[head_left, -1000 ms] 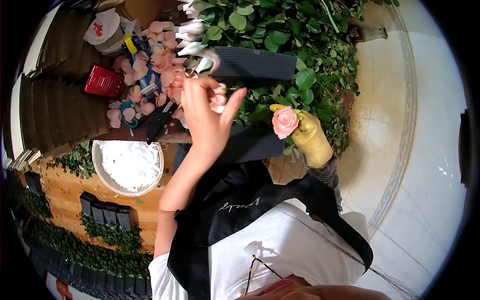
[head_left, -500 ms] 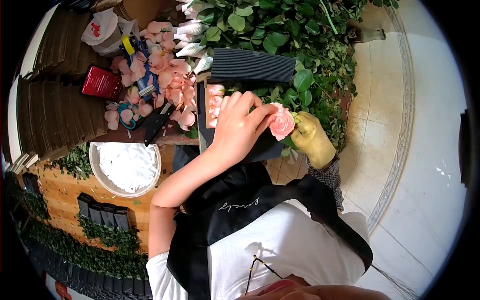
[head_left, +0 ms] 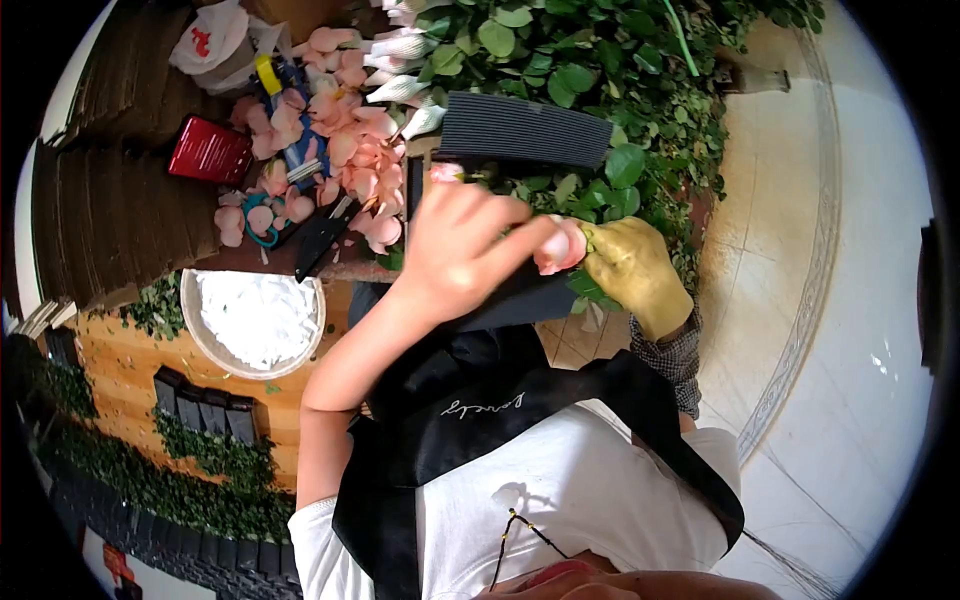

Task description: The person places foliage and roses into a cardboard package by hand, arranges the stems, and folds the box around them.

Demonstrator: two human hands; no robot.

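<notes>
A pink rose point(head_left: 566, 248) is held just under its bloom by my right hand point(head_left: 640, 275), which wears a yellow glove and is closed round the stem. My bare left hand point(head_left: 462, 245) is curled, with its fingertips closed on the outer petals at the left side of the bloom. Its fingers are partly smeared by motion. Behind the left hand, another pink rose point(head_left: 446, 173) shows at the edge of a cardboard-lined wrap. A black corrugated sheet point(head_left: 527, 132) lies just beyond both hands.
Loose pink petals point(head_left: 362, 150) cover the table at left, around a red phone point(head_left: 210, 150) and a black stapler-like tool point(head_left: 322, 240). White-netted buds point(head_left: 400, 88) and leafy stems point(head_left: 570, 45) lie at the back. A tub of white pieces point(head_left: 255, 325) stands lower left, near cardboard stacks point(head_left: 125, 210).
The rose has turned so its bloom faces more to the side. My left hand has shifted slightly left and its fingers have moved over the petals. The view has shifted a little.
</notes>
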